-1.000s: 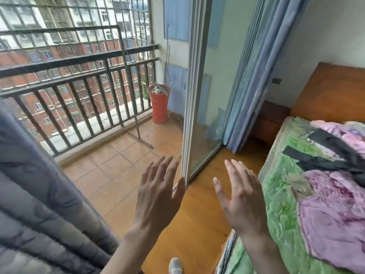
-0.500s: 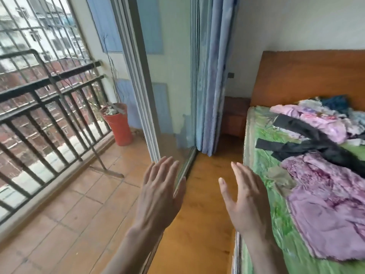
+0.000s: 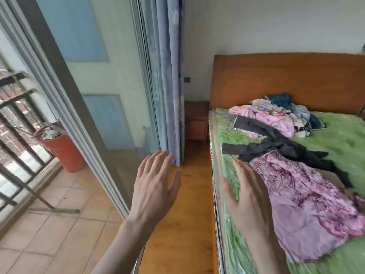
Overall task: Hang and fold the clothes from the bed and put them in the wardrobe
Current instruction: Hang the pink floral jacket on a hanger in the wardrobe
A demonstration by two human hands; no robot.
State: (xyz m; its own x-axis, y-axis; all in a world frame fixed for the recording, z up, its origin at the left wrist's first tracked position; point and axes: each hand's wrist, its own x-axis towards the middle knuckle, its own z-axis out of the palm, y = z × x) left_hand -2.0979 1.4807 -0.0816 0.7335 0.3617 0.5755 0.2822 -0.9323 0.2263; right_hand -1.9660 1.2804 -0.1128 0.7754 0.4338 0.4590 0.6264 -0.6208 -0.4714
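A bed (image 3: 339,135) with a green cover fills the right side, and clothes lie loose on it. Nearest me is a purple patterned garment (image 3: 308,204). A black garment (image 3: 276,147) stretches across behind it. Near the wooden headboard (image 3: 286,80) is a heap of pink, white and blue clothes (image 3: 276,115). My left hand (image 3: 154,186) is raised over the wooden floor with straight fingers and holds nothing. My right hand (image 3: 246,196) is raised over the bed's left edge, fingers straight, empty, just left of the purple garment. No wardrobe is in view.
A sliding glass door (image 3: 94,107) and a blue curtain (image 3: 169,80) stand to the left. Beyond lie a tiled balcony with a railing (image 3: 17,139) and an orange pot (image 3: 63,151). A wooden nightstand (image 3: 195,119) sits beside the bed. A strip of wooden floor (image 3: 189,204) runs along the bed.
The view has swung right, from the balcony toward the bed. More of the clothes and the headboard have come into sight. Both hands stay raised and empty.
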